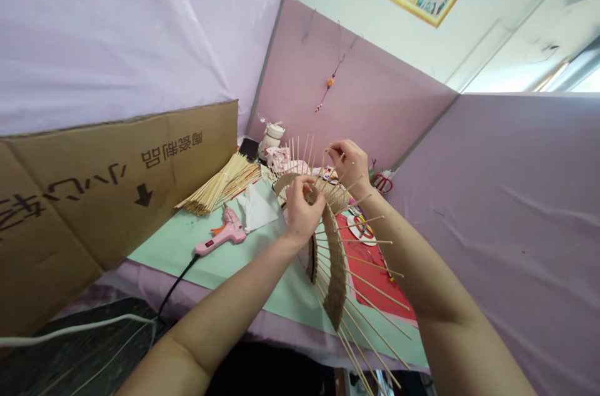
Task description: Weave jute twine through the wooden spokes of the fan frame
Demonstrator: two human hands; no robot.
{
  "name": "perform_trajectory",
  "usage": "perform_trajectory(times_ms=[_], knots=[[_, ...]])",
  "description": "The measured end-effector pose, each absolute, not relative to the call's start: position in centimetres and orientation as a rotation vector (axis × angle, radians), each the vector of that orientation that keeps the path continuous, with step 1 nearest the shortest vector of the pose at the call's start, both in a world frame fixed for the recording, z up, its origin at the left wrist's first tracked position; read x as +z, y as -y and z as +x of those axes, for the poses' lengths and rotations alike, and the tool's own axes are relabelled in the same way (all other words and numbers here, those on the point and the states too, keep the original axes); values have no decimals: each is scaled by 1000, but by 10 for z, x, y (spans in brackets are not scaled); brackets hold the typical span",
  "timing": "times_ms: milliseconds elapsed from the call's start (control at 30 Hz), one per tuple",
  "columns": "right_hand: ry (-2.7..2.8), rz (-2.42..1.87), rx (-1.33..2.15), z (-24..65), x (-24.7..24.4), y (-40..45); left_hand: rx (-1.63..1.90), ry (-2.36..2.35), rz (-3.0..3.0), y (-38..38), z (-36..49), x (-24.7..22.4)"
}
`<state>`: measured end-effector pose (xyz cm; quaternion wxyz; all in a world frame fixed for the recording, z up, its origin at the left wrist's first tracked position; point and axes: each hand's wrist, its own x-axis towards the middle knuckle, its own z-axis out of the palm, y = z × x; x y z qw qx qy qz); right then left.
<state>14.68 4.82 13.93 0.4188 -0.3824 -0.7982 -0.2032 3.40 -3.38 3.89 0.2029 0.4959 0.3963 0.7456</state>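
A curved brown band (335, 258), rough like burlap or cardboard, stands on the table with thin wooden sticks (375, 283) fanning out through it. My left hand (304, 207) is closed around the upper part of the band, thumb and fingers on either side. Just beyond it, my right hand (350, 165) pinches at a thin stick near the band's far top. Its fingertips are small in view, and the exact grip is partly hidden. A roll of tan twine (335, 195) lies behind the band, below my right hand.
A pink glue gun (227, 233) with a black cord lies left, beside a white tissue (255, 208). A bundle of sticks (218, 187) leans by the cardboard panel (117, 196). Red sheets (370, 277), scissors (383, 182) and a white bottle (272, 135) are around. Pink partitions enclose the table.
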Motion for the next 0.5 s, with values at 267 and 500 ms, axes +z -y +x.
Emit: perform_trajectory(times_ms=[267,500], knots=[[2036,-929,-537,143,155,-43,2022,-1156,1505,36,30,43],[2265,-735,-639,137,188,-32,2051,-1148,1497,36,31,42]])
